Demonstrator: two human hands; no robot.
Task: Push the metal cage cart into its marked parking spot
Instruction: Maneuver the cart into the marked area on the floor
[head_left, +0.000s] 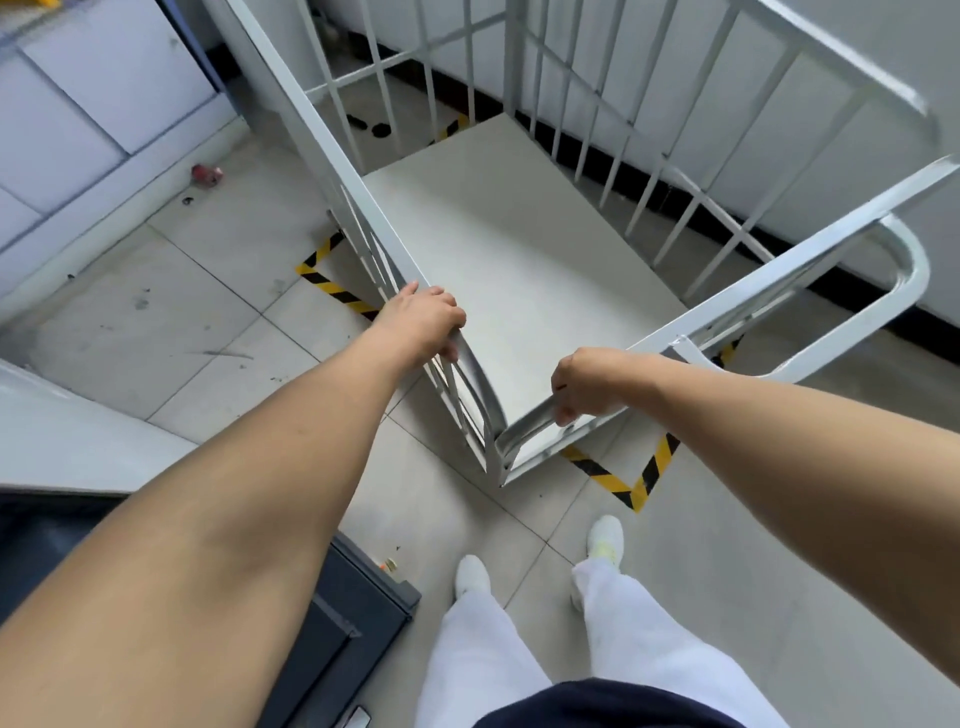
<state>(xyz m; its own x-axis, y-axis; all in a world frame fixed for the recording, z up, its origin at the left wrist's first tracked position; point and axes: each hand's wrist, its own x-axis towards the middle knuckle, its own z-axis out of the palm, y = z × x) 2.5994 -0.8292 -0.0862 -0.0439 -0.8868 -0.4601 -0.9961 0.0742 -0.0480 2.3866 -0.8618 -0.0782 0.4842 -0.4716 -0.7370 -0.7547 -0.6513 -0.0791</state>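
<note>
Grey tiled floor (171, 322), dark cabinet (332, 639), red scrap (207, 174) by pale wall panels (78, 93)

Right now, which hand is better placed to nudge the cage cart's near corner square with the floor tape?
Probably the right hand: it grips the cage cart's near rail beside that corner. The left hand sits further up the side rail.

Floor (208, 291): pale grey tiles, a bit dirty.
Wall (831, 156): white, with a black strip low down.
Cabinet (332, 623): dark, bottom left.

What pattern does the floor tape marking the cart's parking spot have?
Diagonal yellow and black stripes on the floor tape, clearest in the head view near the cart's front corner.
</note>
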